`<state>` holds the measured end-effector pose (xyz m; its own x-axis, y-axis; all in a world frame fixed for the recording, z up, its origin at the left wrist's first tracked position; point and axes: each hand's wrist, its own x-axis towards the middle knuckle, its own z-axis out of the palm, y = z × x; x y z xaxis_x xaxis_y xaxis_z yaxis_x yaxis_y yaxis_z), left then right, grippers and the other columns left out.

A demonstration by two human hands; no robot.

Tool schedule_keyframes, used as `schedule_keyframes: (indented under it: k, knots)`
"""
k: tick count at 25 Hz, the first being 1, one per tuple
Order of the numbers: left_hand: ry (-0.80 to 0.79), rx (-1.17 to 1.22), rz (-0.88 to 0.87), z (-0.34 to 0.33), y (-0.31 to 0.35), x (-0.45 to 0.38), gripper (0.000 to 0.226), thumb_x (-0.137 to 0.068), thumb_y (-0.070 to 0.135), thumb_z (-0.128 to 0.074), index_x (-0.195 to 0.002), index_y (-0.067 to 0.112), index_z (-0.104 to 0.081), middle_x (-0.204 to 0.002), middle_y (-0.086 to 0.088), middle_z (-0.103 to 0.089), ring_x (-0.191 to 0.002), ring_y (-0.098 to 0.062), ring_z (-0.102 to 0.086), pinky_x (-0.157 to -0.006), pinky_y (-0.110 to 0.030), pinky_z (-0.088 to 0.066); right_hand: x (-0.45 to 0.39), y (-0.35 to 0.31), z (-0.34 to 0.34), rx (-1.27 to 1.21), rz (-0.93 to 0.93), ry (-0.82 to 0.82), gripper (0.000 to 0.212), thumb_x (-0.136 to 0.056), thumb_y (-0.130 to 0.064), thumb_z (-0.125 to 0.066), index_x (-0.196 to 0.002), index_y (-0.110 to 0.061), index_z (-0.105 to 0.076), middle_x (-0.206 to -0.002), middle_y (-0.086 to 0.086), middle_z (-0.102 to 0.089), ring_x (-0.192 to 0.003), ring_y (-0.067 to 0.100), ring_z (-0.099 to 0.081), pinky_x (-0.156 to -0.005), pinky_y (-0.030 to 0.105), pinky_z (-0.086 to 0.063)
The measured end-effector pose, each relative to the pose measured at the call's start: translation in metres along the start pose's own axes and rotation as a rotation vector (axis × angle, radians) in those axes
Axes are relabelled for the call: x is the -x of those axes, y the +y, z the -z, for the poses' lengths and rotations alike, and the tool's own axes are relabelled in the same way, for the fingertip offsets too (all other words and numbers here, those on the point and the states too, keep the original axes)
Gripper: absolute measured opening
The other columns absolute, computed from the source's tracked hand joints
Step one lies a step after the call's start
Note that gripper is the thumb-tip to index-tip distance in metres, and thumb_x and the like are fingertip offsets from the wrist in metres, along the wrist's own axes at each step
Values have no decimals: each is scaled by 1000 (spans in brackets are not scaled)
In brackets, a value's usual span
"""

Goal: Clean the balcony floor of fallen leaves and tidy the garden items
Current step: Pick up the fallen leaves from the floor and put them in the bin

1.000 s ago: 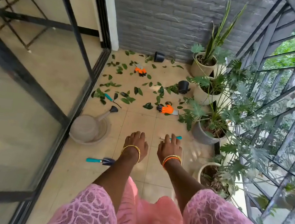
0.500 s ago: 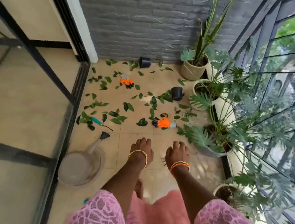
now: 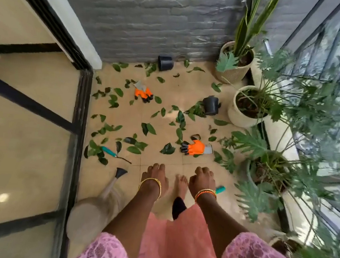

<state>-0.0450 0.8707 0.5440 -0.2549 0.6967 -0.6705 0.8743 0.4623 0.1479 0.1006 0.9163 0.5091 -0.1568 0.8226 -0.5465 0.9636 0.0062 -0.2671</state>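
Judging by the leaves [image 3: 145, 127] and gloves [image 3: 197, 148] strewn over the floor [image 3: 175, 95], nothing had been cleared, and both hands, left [image 3: 155, 175] and right [image 3: 202, 180], were held apart, loosely curled and empty.

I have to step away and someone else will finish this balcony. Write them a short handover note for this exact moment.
Left hand and right hand: both held out in front, fingers loosely curled, nothing in either grip.
Leaves lie scattered over the floor.
Two orange gloves lie among them, the near glove just ahead and the far glove towards the wall.
Two black pots lie tipped over, one by the wall and one beside the white planter.
A teal-handled tool lies left; the watering can stands by the door.
Done: nothing visible. Left: gather leaves, collect gloves, pots and tools.
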Motion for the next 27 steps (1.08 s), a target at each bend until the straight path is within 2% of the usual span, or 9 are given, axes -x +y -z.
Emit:
schedule_keyframes:
  k: [4,8,12,17,19,23,27]
  knots:
    - [-83,48,45,0,-9,-77,51,-96,25,-39,-145,13,-28,-147,-7,-33,-134,-25,-34,-107,-39,-34,-88,-18,-19,-20,-22,-112,39,-88,-18,-50,-125,-8,-49,-129,15,-46,-120,32,-42,-95,39,-43]
    - [-153,79,74,-27,-30,-167,52,-95,25,-42,-145,13,-29,-146,-7,-35,-132,-26,-36,-106,-38,-36,-182,-29,-71,-22,-25,-201,43,-86,-11,-50,-128,-9,-46,-131,14,-43,-121,31,-42,-96,40,-44]
    - [-214,43,76,-86,-64,-279,51,-96,25,-41,-144,12,-31,-143,-8,-37,-131,-26,-37,-104,-38,-37,-292,-26,-158,-30,-38,-197,43,-85,-9,-52,-128,-9,-48,-136,15,-41,-126,31,-38,-98,39,-42]
    - [-257,-19,44,-174,-97,-410,48,-96,26,-43,-141,12,-33,-139,-10,-41,-128,-27,-39,-101,-39,-38,-398,-9,-287,151,115,-274,55,-87,-8,-53,-139,-8,-36,-145,16,-30,-131,34,-32,-104,41,-39]
    - [-257,-21,40,-203,-111,-450,47,-96,26,-43,-140,11,-34,-137,-11,-42,-127,-28,-39,-100,-40,-38,-428,-5,-326,197,182,-248,58,-86,-8,-55,-141,-11,-34,-145,16,-28,-128,36,-33,-102,43,-40]
    - [-245,76,94,-237,-135,-495,44,-97,23,-42,-138,9,-37,-136,-13,-43,-126,-30,-40,-101,-42,-38,-462,2,-371,288,295,-218,72,-85,-18,-63,-146,-18,-25,-153,15,-15,-134,38,-23,-105,50,-32]
    - [-221,177,124,-250,-144,-502,44,-97,22,-43,-139,10,-37,-136,-13,-43,-125,-30,-42,-102,-43,-39,-473,9,-385,283,324,-158,65,-89,-18,-59,-146,-21,-29,-150,17,-20,-128,38,-29,-102,51,-39]
